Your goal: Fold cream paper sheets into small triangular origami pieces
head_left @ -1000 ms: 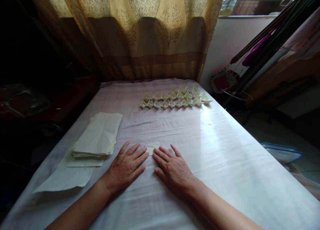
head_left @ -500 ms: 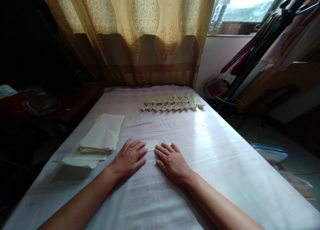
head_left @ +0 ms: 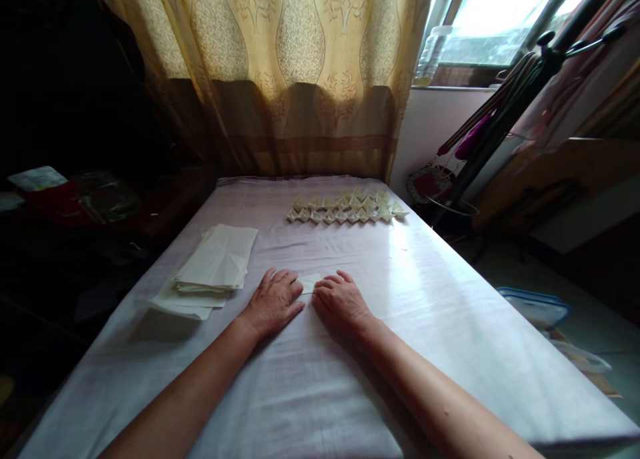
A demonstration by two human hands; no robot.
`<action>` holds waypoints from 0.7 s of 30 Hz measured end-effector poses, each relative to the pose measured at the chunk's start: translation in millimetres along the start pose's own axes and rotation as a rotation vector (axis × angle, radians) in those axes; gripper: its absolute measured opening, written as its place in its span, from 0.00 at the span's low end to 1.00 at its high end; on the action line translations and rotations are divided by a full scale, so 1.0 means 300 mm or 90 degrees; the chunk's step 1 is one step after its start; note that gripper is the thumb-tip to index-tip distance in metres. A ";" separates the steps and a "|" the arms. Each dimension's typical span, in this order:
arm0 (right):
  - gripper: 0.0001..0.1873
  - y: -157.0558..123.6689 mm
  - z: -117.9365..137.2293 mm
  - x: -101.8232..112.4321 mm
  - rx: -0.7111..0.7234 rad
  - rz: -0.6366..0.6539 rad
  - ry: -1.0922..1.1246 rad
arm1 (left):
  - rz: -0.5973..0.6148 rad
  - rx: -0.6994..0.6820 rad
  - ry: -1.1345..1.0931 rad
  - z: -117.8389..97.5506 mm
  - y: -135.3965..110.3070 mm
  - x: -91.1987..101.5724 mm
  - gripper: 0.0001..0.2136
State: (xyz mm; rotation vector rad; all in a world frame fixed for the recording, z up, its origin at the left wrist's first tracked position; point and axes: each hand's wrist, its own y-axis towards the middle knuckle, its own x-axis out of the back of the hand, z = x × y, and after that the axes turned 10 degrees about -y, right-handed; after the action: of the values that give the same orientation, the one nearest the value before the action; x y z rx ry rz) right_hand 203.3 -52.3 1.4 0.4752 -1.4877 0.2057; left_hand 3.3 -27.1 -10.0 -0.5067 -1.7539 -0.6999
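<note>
A small folded piece of pale paper [head_left: 309,283] lies on the cloth-covered table between my hands. My left hand [head_left: 274,302] has its bent fingers on the paper's left edge, with the thumb lower and nearer to me. At the right edge, my right hand [head_left: 344,304] grips the paper with its fingers drawn together. The fingers cover both ends of the paper, so only its middle shows. To the left lies a stack of pale paper sheets [head_left: 217,256], the lowest ones jutting out toward me. Folded paper boat-like shapes [head_left: 345,214] stand in rows near the far edge.
A light tablecloth [head_left: 300,392] with some wrinkles covers the table. Beyond it hangs a patterned yellow curtain [head_left: 300,52]. A dark coat stand [head_left: 500,106] leans into view at right, and a blue-rimmed plastic container [head_left: 535,306] sits low beside the table.
My fingers have bent and drawn closer together at the paper's edges, where they lay flatter and more spread before. The whole view has shifted slightly.
</note>
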 end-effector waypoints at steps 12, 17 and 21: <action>0.29 -0.038 -0.017 -0.069 0.043 0.091 0.063 | -0.051 -0.036 0.046 0.025 -0.045 -0.068 0.16; 0.29 -0.077 -0.096 -0.042 -0.005 0.131 0.053 | -0.047 -0.045 0.044 0.030 -0.044 -0.064 0.16; 0.29 -0.078 -0.098 -0.038 -0.018 0.103 0.032 | -0.099 -0.051 0.031 0.025 -0.050 -0.075 0.16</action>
State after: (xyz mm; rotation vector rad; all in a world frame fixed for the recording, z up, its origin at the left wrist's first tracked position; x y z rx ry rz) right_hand 238.5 -58.8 -14.3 0.3240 -1.4781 0.3220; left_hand -5.5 -32.7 -36.0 -0.4070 -1.7385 -0.8867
